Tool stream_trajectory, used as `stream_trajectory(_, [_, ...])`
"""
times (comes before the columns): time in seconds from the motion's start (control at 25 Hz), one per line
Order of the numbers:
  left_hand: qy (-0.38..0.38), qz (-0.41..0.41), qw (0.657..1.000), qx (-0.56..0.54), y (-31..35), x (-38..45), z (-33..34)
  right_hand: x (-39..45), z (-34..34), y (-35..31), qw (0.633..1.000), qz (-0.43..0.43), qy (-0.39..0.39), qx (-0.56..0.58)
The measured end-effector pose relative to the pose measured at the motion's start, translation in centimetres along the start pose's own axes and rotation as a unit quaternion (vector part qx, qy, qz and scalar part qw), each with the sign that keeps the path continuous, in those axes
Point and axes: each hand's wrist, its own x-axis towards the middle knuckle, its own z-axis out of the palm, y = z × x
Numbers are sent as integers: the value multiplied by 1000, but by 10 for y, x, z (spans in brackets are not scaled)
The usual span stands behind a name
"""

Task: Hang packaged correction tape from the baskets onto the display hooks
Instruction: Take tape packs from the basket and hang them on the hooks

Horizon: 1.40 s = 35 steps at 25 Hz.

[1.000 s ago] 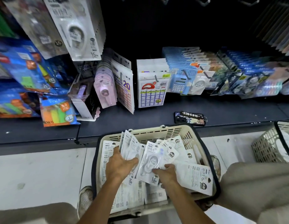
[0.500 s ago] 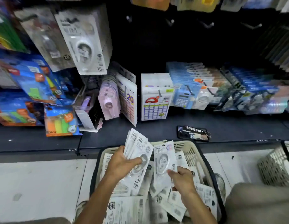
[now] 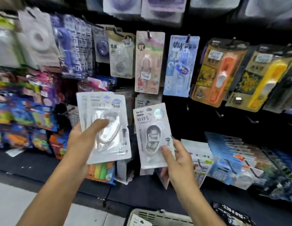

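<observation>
Before a dark display wall [image 3: 182, 111] crowded with hanging stationery, the left hand [image 3: 83, 141] grips a fanned stack of correction tape packs [image 3: 107, 128] while the right hand [image 3: 177, 159] pinches one pack [image 3: 151, 134] by its lower edge, apparently ready for threading onto a bare hook [image 3: 219, 113] above the basket [image 3: 158, 216].

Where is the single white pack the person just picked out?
In the head view, the single pack is pinched in the right hand, held up near centre, just right of the stack of packs in the left hand.
</observation>
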Motion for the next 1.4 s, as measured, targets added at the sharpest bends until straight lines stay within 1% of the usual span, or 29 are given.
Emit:
stream_trajectory(0.08, [8, -28, 998, -46, -2, 3, -5, 23, 20, -15, 1000, -9, 21, -11])
stream_trajectory(0.2, [-10, -36, 998, -52, -3, 5, -5, 44, 36, -24, 998, 30, 33, -37])
stream_trajectory(0.32, [-22, -30, 998, -59, -4, 8, -3, 42, 38, -16, 993, 5, 66, -101])
stream_trajectory(0.48, [-24, -26, 997, -73, -2, 13, -2, 36, 39, 1, 989, -11, 73, -128])
stream_trajectory(0.52, [-28, -26, 996, -75, -2, 14, -1, 40, 41, 1, 989, 4, 71, -132])
stream_trajectory(0.56, [-34, -27, 996, -77, -3, 14, 0, 46, 44, 0, 991, 43, 59, -115])
stream_trajectory(0.6, [-39, -29, 996, -76, -4, 15, 0, 52, 48, -4, 991, 107, 40, -71])
stream_trajectory(0.64, [-41, -31, 996, -74, -5, 15, 1, 55, 50, -6, 984, 179, 15, -12])
stream_trajectory(0.68, [-43, -33, 996, -73, -7, 15, 1, 54, 47, -4, 973, 232, -9, 19])
stream_trajectory(0.72, [-45, -36, 996, -73, -8, 16, 0, 53, 44, -1, 967, 255, -12, -1])
stream_trajectory(0.76, [-50, -36, 995, -74, -9, 17, 0, 50, 40, 1, 968, 238, 5, -78])
stream_trajectory(0.8, [-52, -33, 996, -69, -10, 18, -1, 49, 37, 1, 965, 195, 54, -168])
stream_trajectory(0.84, [-54, -27, 996, -59, -12, 19, -1, 48, 34, 3, 971, 126, 80, -185])
stream_trajectory(0.88, [-56, -21, 997, -48, -13, 19, 1, 45, 31, 1, 988, 68, 72, -121])
stream_trajectory(0.92, [-58, -17, 997, -41, -15, 20, 4, 42, 32, -4, 999, 39, 23, -17])
stream_trajectory(0.96, [-64, -15, 997, -34, -17, 19, 8, 39, 36, -8, 997, 25, -48, 56])
stream_trajectory(1.0, [-78, -15, 996, -27, -19, 18, 12, 36, 41, -14, 991, 12, -107, 78])
stream_trajectory(1.04, [-96, -20, 995, -25, -20, 16, 17, 34, 46, -20, 987, 6, -140, 82])
stream_trajectory(1.08, [-110, -28, 993, -31, -22, 15, 21, 35, 50, -25, 986, 8, -138, 89])
stream_trajectory(1.16, [-113, -45, 991, -50, -20, 13, 24, 38, 49, -33, 985, 29, -97, 138])
stream_trajectory(1.24, [-70, -35, 995, -55, -16, 15, 18, 42, 40, -32, 981, 55, -61, 177])
stream_trajectory(1.28, [-37, -21, 998, -56, -14, 16, 13, 43, 36, -29, 983, 61, -46, 166])
stream_trajectory(1.32, [-10, -5, 998, -62, -11, 18, 7, 44, 33, -25, 989, 63, -31, 132])
stream_trajectory(1.4, [20, 10, 996, -84, -4, 21, -1, 46, 33, -17, 999, 43, 7, 1])
